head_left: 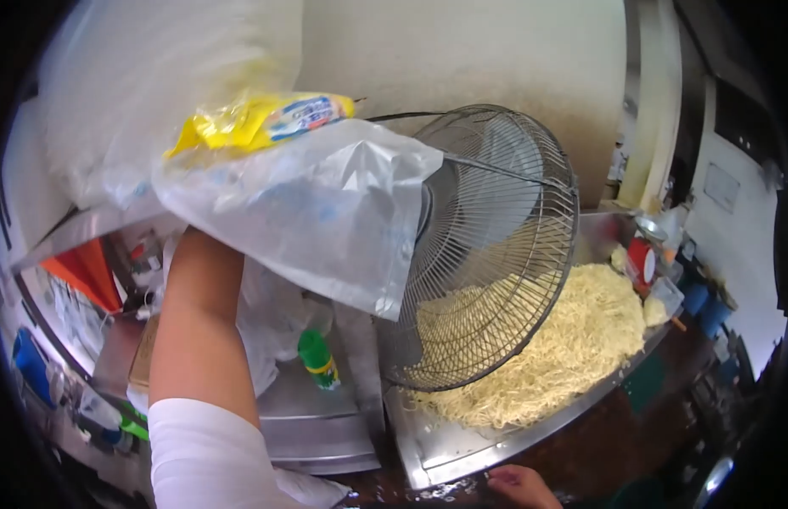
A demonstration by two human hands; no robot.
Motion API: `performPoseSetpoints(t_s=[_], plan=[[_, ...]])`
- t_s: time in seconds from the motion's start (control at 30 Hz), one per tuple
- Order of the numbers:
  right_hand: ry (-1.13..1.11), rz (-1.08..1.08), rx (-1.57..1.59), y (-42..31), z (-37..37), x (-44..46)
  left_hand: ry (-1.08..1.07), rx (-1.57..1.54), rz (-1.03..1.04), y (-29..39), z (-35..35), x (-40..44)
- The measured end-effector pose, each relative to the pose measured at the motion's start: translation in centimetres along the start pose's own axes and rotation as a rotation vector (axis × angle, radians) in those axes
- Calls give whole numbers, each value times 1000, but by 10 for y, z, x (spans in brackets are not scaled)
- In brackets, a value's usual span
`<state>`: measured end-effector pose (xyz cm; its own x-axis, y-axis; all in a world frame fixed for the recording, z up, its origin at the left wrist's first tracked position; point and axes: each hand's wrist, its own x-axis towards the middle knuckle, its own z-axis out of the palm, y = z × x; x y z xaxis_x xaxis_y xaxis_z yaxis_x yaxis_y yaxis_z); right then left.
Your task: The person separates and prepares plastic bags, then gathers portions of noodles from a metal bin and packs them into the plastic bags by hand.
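My left forearm reaches up and away, and the hand at its end is hidden behind a clear plastic bag. The bag hangs beside a wire-caged fan. A yellow packet with a blue and white label lies along the bag's upper edge. Low in the head view, my right hand is partly cut off, its fingers curled in and no object visible in them. It is just off the front edge of a metal tray. A large heap of pale yellow noodles covers the tray, behind the fan.
A green-capped container stands on the metal counter left of the fan. Beyond the noodles are a red round-faced scale and a clear tub. An orange object is at far left. The floor looks dark and wet.
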<state>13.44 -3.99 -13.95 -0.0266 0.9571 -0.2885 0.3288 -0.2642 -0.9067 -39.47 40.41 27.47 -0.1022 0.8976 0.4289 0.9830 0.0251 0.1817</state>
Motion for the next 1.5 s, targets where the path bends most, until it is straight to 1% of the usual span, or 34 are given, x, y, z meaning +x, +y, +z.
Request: performPoseSetpoints(t_s=[0.03, 0.07, 0.13, 0.17, 0.2, 0.27, 0.37, 0.5, 0.6, 0.67, 0.7, 0.77, 0.9, 0.97, 1.1, 1.2, 1.3, 1.37, 1.4, 1.5], plan=[[24, 76, 46, -1, 0, 0, -1, -2, -9, -2, 3, 2], [27, 64, 56, -4, 0, -1, 2, -10, -19, -5, 4, 6], [118, -107, -159, -10, 1, 0, 14, -31, -27, -4, 4, 8], [125, -67, -151, -5, 3, 3, 18, -39, -28, -4, 5, 8], [116, -65, -146, -10, 7, 2, 28, -49, -30, -4, 4, 9], [105, 26, -173, -28, 9, -3, 42, -69, -40, -7, 2, 10], [110, -53, -274, -27, 11, 5, 64, -99, -57, -11, -3, 15], [136, -46, -295, -28, 10, 15, 95, -136, -78, -16, -8, 18], [124, -15, -226, -6, 8, 24, 124, -168, -95, -18, -8, 18], [90, 45, -153, 1, 6, 26, 146, -194, -104, -20, -5, 16], [88, 46, -157, -5, 6, 23, 161, -205, -112, -21, -4, 16], [109, -24, -284, -26, 9, 16, 197, -238, -122, -23, -5, 15], [130, -16, -285, -29, 14, 12, 306, -338, -145, -25, -2, 9], [92, 36, -81, -19, 15, 17, 385, -416, -152, -26, 1, 3], [81, -28, -146, -20, 17, 14, 561, -637, -162, -34, -2, -10], [71, -88, -159, -14, 16, 20, 659, -904, -155, -46, -13, -20], [34, -53, -210, -21, 18, 27, 673, -1181, -126, -50, -16, -37], [-58, -32, -111, -24, 22, 32, 644, -1333, -107, -48, -13, -50], [-66, -32, -105, -23, 26, 35, 631, -1382, -107, -46, -12, -57], [-168, -150, -115, -31, 31, 40, 627, -1490, -124, -47, -11, -75]])
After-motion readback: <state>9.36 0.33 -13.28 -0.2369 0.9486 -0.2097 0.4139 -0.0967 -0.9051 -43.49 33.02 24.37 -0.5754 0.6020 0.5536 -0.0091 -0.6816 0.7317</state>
